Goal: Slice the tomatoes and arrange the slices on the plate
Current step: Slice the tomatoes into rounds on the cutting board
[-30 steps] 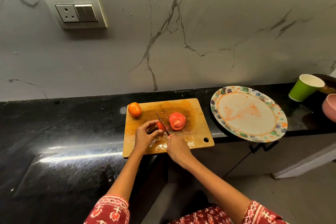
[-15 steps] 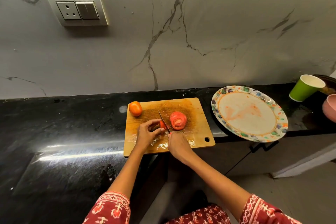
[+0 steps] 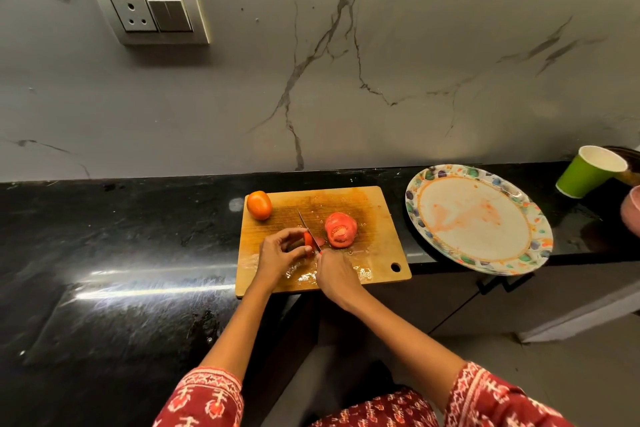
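Left hand [image 3: 278, 255]: fingers and thumb curled round a small tomato piece [image 3: 308, 240], pinning it to the board; only a red sliver of the piece shows between the fingertips.

Right hand [image 3: 335, 276]: closed round the handle of a knife [image 3: 309, 231], the handle hidden inside the fist. The thin blade runs up and away from the knuckles and sits edge-down against the right side of the held piece.

Cut tomato [image 3: 340, 229]: just right of the blade, beyond the right hand; cut face turned toward the camera, resting on the board, apart from both hands.

Whole tomato [image 3: 259, 204]: beyond the left hand, at the board's far left corner, orange-red, uncut.

Cutting board [image 3: 374, 246]: wooden, beneath both hands; wet with juice and seeds near the wrists, a hanging hole at its near right corner. Its near edge overhangs the counter edge.

Plate [image 3: 479, 220]: well to the right of the right hand, patterned rim, pale centre smeared with reddish juice; no slices lie on it. Its near rim projects past the counter edge.

Counter [image 3: 121, 253]: black, glossy, under board and plate.

Green cup [image 3: 588, 172]: far right, beyond the plate, tilted.

Pink object [image 3: 632, 211]: right frame edge, cropped; kind cannot be told.

Socket and switch panel [image 3: 149, 10]: on the marbled wall, above and left of the hands.

Sleeves [image 3: 204, 399]: red patterned, at both forearms.
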Action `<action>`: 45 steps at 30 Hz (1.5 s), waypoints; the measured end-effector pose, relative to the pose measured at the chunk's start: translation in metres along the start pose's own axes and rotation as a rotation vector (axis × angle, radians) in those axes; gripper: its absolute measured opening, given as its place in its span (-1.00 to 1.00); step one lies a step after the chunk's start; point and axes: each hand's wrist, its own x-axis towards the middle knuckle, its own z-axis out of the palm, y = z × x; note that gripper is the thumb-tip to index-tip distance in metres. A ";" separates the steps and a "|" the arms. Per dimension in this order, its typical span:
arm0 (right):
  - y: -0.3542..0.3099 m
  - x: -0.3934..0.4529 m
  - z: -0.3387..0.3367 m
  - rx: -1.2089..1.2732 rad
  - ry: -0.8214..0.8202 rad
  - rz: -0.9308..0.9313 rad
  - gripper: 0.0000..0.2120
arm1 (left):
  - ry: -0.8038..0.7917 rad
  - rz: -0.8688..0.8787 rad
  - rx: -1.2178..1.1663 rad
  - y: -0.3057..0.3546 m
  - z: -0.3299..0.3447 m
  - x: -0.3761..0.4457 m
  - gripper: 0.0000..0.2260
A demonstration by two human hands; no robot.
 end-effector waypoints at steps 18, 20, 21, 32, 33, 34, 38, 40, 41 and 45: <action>0.012 -0.007 0.006 -0.101 -0.067 0.025 -0.72 | 0.054 0.003 0.056 0.003 0.003 -0.001 -0.68; 0.024 -0.021 0.010 -0.148 -0.066 0.016 -0.74 | 0.090 0.016 0.076 0.004 0.001 -0.001 -0.68; 0.028 -0.027 0.010 -0.167 -0.064 0.016 -0.75 | 0.111 0.021 0.081 0.004 -0.002 -0.001 -0.68; 0.012 -0.013 0.001 0.011 0.030 -0.015 -0.68 | 0.050 0.050 0.195 0.001 -0.008 -0.002 -0.65; 0.010 -0.013 0.001 0.024 0.038 -0.034 -0.67 | 0.062 0.060 0.211 0.000 -0.008 -0.002 -0.66; 0.008 -0.013 0.001 0.033 0.042 -0.048 -0.66 | 0.073 0.070 0.220 -0.001 -0.009 -0.001 -0.68; 0.005 -0.014 0.003 0.035 0.043 -0.059 -0.66 | 0.092 0.090 0.233 0.000 -0.006 -0.003 -0.70; 0.005 -0.013 0.003 0.033 0.038 -0.052 -0.66 | 0.090 0.087 0.227 0.001 -0.005 -0.003 -0.69; 0.005 -0.013 0.002 0.031 0.036 -0.045 -0.66 | 0.087 0.082 0.217 0.001 -0.004 -0.002 -0.68; 0.005 -0.012 -0.003 0.013 0.020 -0.025 -0.66 | 0.094 0.062 0.167 0.003 -0.001 0.000 -0.67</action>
